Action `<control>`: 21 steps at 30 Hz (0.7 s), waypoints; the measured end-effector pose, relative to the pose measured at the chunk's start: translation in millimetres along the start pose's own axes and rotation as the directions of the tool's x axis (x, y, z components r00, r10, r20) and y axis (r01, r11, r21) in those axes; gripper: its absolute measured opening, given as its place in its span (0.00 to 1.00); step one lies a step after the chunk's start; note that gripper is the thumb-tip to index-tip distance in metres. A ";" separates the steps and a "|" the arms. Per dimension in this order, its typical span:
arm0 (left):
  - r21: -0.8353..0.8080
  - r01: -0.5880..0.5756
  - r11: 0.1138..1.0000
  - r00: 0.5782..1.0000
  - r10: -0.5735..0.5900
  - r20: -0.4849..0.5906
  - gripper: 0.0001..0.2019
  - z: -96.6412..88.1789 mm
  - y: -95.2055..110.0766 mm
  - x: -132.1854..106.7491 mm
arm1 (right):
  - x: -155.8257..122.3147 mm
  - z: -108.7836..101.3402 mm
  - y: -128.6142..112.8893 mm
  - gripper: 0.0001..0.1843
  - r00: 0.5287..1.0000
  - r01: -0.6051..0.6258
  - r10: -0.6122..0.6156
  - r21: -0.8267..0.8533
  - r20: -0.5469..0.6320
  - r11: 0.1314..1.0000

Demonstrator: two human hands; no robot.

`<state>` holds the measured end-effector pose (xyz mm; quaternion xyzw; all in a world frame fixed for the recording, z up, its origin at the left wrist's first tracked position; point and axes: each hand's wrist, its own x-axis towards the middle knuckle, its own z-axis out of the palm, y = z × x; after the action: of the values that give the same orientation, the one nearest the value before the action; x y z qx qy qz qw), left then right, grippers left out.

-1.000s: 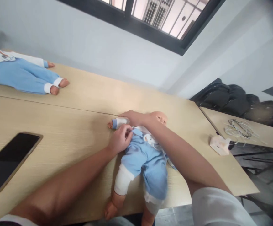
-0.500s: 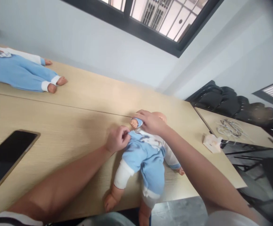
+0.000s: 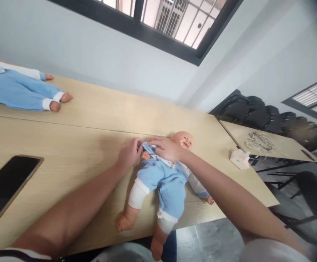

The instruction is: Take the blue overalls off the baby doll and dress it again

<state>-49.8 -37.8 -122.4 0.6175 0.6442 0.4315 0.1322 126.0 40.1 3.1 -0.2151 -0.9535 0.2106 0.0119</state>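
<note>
Pinching blue cloth [image 3: 147, 147] beside the fist [image 3: 146, 156] of the doll [image 3: 163, 175], the left hand [image 3: 129, 153] could snag it by tugging (whether the right hand [image 3: 167, 147], over its chest, grips, I cannot tell).

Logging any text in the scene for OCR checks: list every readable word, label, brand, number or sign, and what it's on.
No readable text in view.
Phone: screen dark, no lettering shows.
Near doll: shirt print partly covered by the right hand; no words legible.
Far doll: shirt print cut by the picture edge; no words legible.
White box: too small to tell if marked.
</note>
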 end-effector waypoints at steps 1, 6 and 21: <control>-0.005 0.000 1.000 1.000 0.000 -0.003 0.05 0.2 0.2 -0.4 | 3.5 1.1 -2.3 0.15 1.000 -0.020 0.020 0.083 -0.003 0.996; -0.123 0.033 0.992 0.999 -0.034 -0.008 0.07 -0.5 1.7 0.5 | 19.6 4.5 -4.6 0.15 0.947 -0.304 0.322 0.393 0.020 0.868; 0.144 -0.178 0.973 0.976 0.156 0.150 0.23 -31.4 46.9 7.0 | 39.3 -18.1 21.8 0.13 0.752 -0.655 0.593 0.434 0.288 0.619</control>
<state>-41.4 -50.1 -67.5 0.7064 0.6111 0.3455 0.0906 101.2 81.5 8.1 -0.5091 -0.7265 0.4574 -0.0612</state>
